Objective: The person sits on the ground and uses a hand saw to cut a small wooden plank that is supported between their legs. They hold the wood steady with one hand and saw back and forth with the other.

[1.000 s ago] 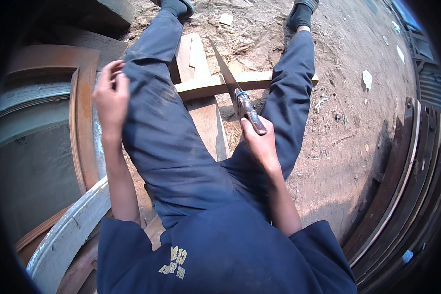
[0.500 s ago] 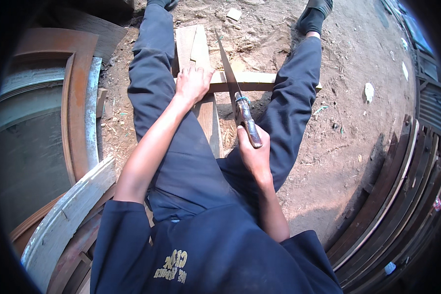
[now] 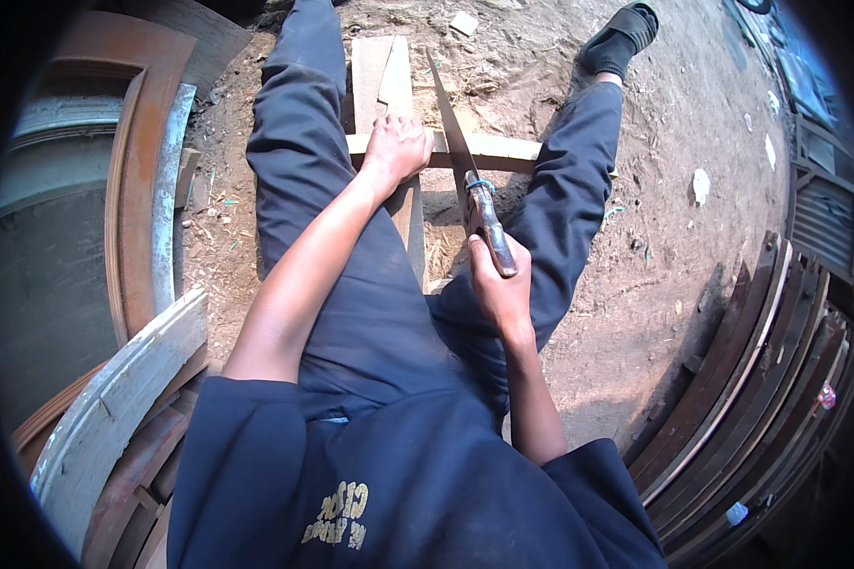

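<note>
A light wooden strip (image 3: 499, 147) lies crosswise between my legs, over an upright-running plank (image 3: 371, 74). My left hand (image 3: 399, 152) presses on the strip where the two pieces cross, its fingers curled over the far side. In my right hand (image 3: 501, 296) is the worn handle of a handsaw (image 3: 457, 142), with blue cord tied where blade meets handle. The blade points away from me and crosses the strip just right of my left hand. Whether its teeth have bitten into the wood cannot be made out. My right leg covers part of the strip's right end.
To the left, a brown wooden frame (image 3: 140, 190) leans beside a curved, white-painted board (image 3: 114, 398). Long dark planks (image 3: 731, 379) are stacked on the right. Wood shavings and scraps litter the dirt ground (image 3: 655, 313).
My left hand has slid a little to the right along the strip, closer to the blade. The saw has also shifted slightly right, and the whole view has moved a little.
</note>
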Demonstrator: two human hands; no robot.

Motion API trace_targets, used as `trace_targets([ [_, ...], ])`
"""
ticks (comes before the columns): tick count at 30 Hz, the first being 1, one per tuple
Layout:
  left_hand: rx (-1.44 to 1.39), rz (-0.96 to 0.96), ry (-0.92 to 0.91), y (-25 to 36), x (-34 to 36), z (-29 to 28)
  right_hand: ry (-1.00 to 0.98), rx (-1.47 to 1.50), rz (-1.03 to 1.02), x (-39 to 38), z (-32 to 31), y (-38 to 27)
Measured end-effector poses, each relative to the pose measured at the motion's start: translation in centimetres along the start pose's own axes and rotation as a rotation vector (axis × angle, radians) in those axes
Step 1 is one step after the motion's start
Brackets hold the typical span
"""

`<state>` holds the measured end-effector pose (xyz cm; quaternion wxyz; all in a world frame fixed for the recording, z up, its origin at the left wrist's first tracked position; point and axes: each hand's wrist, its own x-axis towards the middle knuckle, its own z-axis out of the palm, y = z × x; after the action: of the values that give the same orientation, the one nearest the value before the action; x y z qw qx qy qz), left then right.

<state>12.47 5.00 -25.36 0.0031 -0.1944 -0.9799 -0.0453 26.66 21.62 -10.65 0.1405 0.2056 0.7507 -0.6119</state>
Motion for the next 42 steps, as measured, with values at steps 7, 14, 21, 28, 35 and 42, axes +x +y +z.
trace_targets([
  [7, -0.214, -0.16, -0.129, 0.6, 1.0, -0.6, 0.025, 0.041, 0.014, 0.6, 0.6, 0.0],
  [14, -0.21, -0.135, -0.148, 0.6, 0.3, -0.7, 0.027, 0.076, 0.041, 0.7, 0.4, 0.0],
  [21, -0.137, 0.005, -0.189, -0.2, 0.5, -1.0, 0.0, 0.006, 0.089, -0.5, -0.4, -1.0],
  [28, -0.192, -0.102, -0.187, 0.3, 0.7, -0.6, 0.019, 0.014, 0.039, -4.0, -1.0, -1.0],
  [35, -0.166, -0.039, -0.28, -0.5, 0.6, -0.9, -0.02, 0.023, 0.12, -0.5, -0.4, -2.2],
  [42, -0.307, -0.057, -0.25, -0.7, 0.4, -1.1, 0.05, 0.117, 0.128, -1.1, -0.8, -1.1],
])
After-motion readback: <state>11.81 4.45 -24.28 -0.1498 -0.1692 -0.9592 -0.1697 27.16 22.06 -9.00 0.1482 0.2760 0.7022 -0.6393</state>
